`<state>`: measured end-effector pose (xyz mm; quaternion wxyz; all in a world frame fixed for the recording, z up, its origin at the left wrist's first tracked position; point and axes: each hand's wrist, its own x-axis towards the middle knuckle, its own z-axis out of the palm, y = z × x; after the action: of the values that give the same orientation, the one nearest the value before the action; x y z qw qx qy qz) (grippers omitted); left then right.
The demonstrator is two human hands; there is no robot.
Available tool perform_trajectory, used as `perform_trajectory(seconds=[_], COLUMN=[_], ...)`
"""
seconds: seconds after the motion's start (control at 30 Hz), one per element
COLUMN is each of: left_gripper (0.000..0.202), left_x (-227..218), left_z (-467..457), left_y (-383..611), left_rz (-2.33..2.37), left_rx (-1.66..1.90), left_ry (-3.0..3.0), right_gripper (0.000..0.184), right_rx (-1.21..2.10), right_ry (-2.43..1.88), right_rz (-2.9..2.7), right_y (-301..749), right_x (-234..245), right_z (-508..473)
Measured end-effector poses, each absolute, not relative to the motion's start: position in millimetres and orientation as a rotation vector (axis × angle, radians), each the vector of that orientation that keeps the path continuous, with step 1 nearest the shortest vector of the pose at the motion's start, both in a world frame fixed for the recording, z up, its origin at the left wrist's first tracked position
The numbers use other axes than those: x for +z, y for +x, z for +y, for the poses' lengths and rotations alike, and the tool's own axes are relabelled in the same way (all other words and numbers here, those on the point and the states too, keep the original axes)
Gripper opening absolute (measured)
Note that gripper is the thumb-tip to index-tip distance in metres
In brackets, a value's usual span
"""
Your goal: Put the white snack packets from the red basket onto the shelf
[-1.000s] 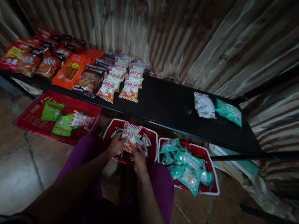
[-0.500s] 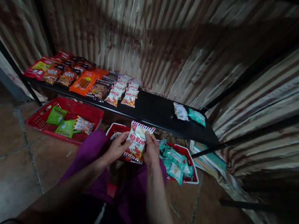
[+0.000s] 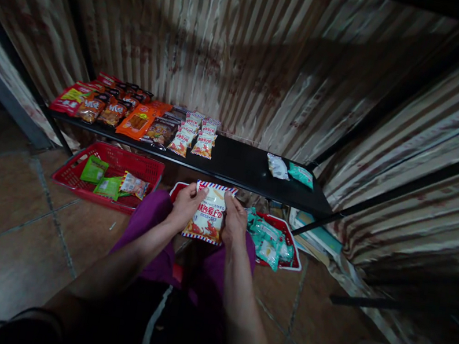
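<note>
Both my hands hold one white snack packet (image 3: 209, 214) with red lettering and a striped border, upright over my lap. My left hand (image 3: 185, 207) grips its left edge and my right hand (image 3: 233, 222) grips its right edge. Just behind the packet a red basket (image 3: 176, 189) on the floor is mostly hidden by my hands. Rows of the same white packets (image 3: 194, 136) lie on the low black shelf (image 3: 238, 170) ahead.
Orange, brown and red snack packets (image 3: 108, 108) fill the shelf's left end; two packets (image 3: 289, 170) lie at its right end. A red basket (image 3: 113, 167) with green packets sits on the left floor, another with teal packets (image 3: 272, 244) on the right. Striped curtains surround.
My hands lifted the white packet out of the middle basket and brought it up over my lap. The camera pulled back and tilted up, so the shelf looks farther away.
</note>
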<state>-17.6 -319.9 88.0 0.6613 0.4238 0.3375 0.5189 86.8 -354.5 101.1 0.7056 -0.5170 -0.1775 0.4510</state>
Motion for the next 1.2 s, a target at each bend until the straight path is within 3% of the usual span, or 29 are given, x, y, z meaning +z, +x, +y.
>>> perform_trajectory(seconds=[0.4, 0.67, 0.87, 1.2], left_gripper=[0.035, 0.048, 0.051, 0.039], left_x=[87.3, 81.2, 82.3, 94.0], left_z=[-321.5, -331.5, -330.3, -315.9], left_y=[-25.3, -22.4, -15.2, -18.4], left_rz=[0.717, 0.643, 0.723, 0.800], left_rx=[0.988, 0.832, 0.896, 1.064], left_ry=[0.958, 0.893, 0.878, 0.810], right_gripper=[0.036, 0.038, 0.040, 0.045], right_rx=[0.873, 0.831, 0.901, 1.158], right_ry=[-1.179, -1.217, -1.213, -1.198], right_rz=[-0.284, -0.315, -0.335, -0.572], right_y=[93.9, 104.7, 105.7, 106.2], right_x=[94.0, 80.4, 86.6, 84.6], right_z=[-350.3, -348.1, -350.6, -374.3])
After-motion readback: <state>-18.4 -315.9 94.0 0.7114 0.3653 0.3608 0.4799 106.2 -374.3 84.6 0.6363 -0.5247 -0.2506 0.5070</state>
